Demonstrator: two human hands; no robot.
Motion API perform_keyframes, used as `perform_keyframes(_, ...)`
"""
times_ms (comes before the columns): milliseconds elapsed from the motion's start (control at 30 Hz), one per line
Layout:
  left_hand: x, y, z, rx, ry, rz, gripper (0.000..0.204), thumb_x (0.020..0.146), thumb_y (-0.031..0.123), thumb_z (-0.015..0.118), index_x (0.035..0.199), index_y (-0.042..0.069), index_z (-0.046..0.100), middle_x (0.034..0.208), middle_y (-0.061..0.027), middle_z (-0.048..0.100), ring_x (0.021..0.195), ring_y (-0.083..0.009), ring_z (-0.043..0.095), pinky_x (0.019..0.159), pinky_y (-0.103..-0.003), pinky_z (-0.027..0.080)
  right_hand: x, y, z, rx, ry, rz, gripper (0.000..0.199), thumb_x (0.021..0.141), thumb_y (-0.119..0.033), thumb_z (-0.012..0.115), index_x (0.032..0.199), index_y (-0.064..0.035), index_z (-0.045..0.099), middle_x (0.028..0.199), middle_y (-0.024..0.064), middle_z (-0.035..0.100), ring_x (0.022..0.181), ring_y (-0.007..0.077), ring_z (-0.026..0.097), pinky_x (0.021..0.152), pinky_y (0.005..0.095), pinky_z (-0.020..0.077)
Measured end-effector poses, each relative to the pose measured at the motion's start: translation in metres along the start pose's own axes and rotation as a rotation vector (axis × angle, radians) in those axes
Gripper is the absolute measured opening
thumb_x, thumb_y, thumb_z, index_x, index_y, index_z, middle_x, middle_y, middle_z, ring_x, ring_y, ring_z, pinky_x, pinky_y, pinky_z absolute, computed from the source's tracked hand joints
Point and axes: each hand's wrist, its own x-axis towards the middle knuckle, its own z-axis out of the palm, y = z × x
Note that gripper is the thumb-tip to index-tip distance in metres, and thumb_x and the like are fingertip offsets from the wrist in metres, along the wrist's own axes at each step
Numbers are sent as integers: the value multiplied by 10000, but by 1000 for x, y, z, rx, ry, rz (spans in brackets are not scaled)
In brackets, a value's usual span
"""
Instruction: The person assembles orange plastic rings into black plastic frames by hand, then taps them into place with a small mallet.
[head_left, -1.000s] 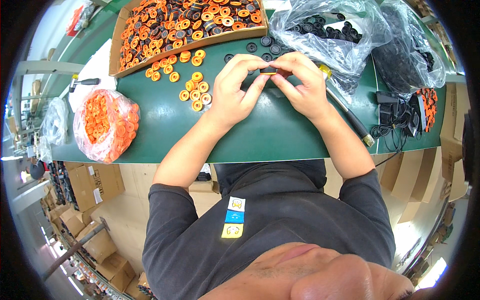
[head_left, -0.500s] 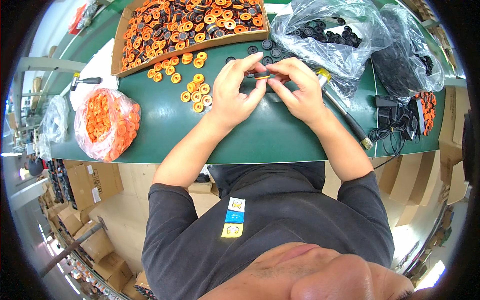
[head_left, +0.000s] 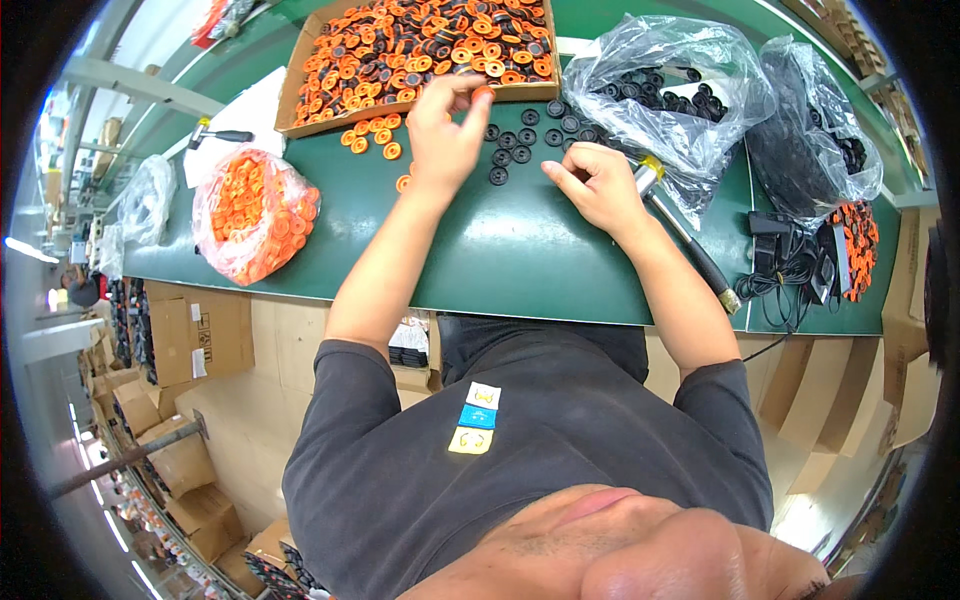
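l hand [head_left: 447,140] fingers clamp disc [head_left: 483,93] nr box edge [head_left: 528,93] — r hand [head_left: 598,190] unclear — room btwn

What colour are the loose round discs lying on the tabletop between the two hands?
The loose round discs are black, seen best in the head view.

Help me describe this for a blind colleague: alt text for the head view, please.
A person's left hand holds an orange piece by the near edge of a box of orange and black parts. The right hand is half-curled over a green table, beside a hammer. Loose black discs lie between the hands.
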Motion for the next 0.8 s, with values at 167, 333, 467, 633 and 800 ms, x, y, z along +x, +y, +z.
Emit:
perform_keyframes(167,48,-39,-30,333,95,40,411,853,200,773,1221,57,659,958,-85,640,757,-165,633,754,-320,536,2,1,8,-54,-38,-62,171,860,-172,735,806,-26,663,738,110,595,651,280,611,618,369,498)
perform_keyframes(333,10,-38,-46,567,-201,77,145,811,167,755,901,65,704,938,-137,632,878,-314,651,781,-416,528,-4,-7,18,-85,-98,-173,343,840,-124,705,1176,-82,653,1015,113,610,842,289,660,754,395,548)
perform_keyframes(467,-10,-30,-43,734,-318,21,153,827,154,723,924,45,677,954,-150,636,912,-354,648,810,-449,530,-7,-18,39,-266,-165,-430,511,818,-110,705,1318,-94,598,1334,164,547,1210,369,561,992,440,492)
perform_keyframes(633,-12,-36,-40,757,-300,21,149,827,51,627,971,13,635,960,-184,629,902,-376,659,813,-472,547,-10,-22,45,-311,-255,-368,362,826,-111,717,1177,-41,670,1252,151,564,1064,338,582,947,424,492)
perform_keyframes(800,-11,-38,-39,750,-310,-46,171,809,43,620,973,18,657,936,-170,644,905,-370,654,822,-470,537,-10,-12,43,-256,-184,-286,302,827,-108,724,1116,-34,680,1087,130,566,1005,320,601,876,405,516)
